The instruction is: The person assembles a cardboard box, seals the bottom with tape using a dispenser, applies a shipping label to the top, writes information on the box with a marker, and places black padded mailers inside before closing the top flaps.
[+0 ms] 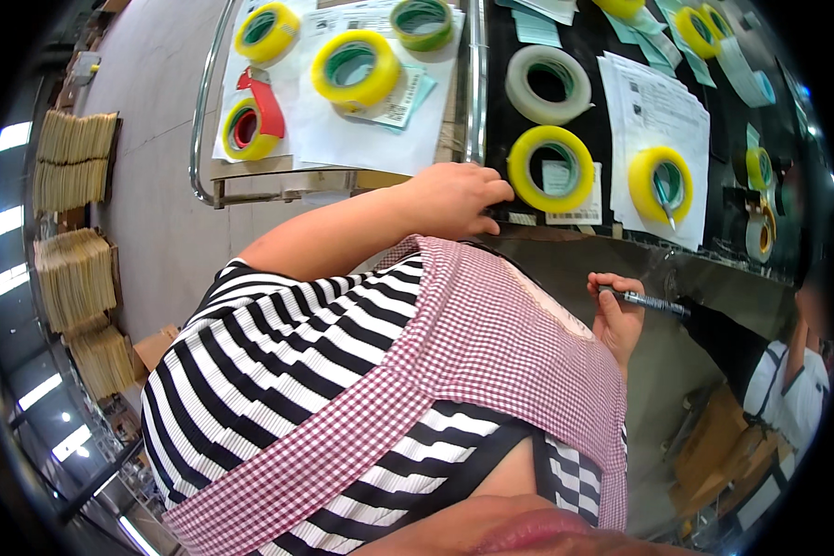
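My right hand (621,320), low in front of the apron, grips a dark marker pen (656,303) that points away to the right. My left hand (461,199) is at the near edge of the black table, its fingers bent and thumb apart, with nothing seen in it. Just right of those fingertips lies a big yellow roll of packing tape (551,204), partly over a printed label (587,193). Behind it is a roll of clear tape (517,85). Farther right, another yellow tape roll (637,183) sits on stacked printed sheets (653,102), with a pen (664,199) standing in its core.
A metal-railed trolley (197,139) at the left carries papers, several tape rolls and a red tape dispenser (269,107). More tape rolls lie at the table's far right. Another person (788,385) is at the right near cardboard boxes (718,440). Stacked cardboard (74,190) stands far left.
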Demonstrator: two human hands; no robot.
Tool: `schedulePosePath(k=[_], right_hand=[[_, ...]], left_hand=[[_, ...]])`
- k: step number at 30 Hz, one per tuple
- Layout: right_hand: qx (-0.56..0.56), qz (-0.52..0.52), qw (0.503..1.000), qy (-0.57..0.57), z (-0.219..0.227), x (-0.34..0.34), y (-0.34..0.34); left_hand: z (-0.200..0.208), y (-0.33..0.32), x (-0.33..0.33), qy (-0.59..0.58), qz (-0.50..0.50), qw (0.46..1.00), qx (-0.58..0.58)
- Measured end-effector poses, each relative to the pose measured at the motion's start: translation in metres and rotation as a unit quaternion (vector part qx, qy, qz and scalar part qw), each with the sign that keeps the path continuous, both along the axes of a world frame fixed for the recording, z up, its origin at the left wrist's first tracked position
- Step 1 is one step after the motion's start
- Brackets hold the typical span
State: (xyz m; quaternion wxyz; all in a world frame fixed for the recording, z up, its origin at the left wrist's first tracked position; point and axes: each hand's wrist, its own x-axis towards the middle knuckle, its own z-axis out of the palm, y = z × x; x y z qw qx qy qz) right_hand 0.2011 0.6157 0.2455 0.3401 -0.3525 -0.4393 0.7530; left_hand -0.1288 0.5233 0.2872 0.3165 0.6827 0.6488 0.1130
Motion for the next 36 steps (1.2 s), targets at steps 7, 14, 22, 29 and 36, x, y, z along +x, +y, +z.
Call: schedulePosePath(k=[7,14,22,29,36], right_hand=[[0.05,0.001,0.998,-0.036,0.003,-0.038,-0.008],[0.009,-0.03,0.998,-0.05,-0.001,-0.068,-0.022],[0.031,-0.053,0.996,-0.065,0.003,-0.074,-0.031],[0.011,-0.071,0.995,-0.067,-0.001,-0.075,-0.037],[0.01,-0.093,0.992,-0.08,0.0,-0.065,-0.044]], left_hand=[[-0.011,-0.018,-0.042,-0.09,-0.06,0.991,0.077],[-0.02,-0.034,-0.073,-0.11,-0.026,0.988,0.103],[-0.025,-0.032,-0.073,-0.149,-0.052,0.981,0.109],[-0.024,-0.023,-0.07,-0.145,-0.063,0.981,0.109],[-0.022,-0.014,-0.061,-0.144,-0.08,0.978,0.13]])
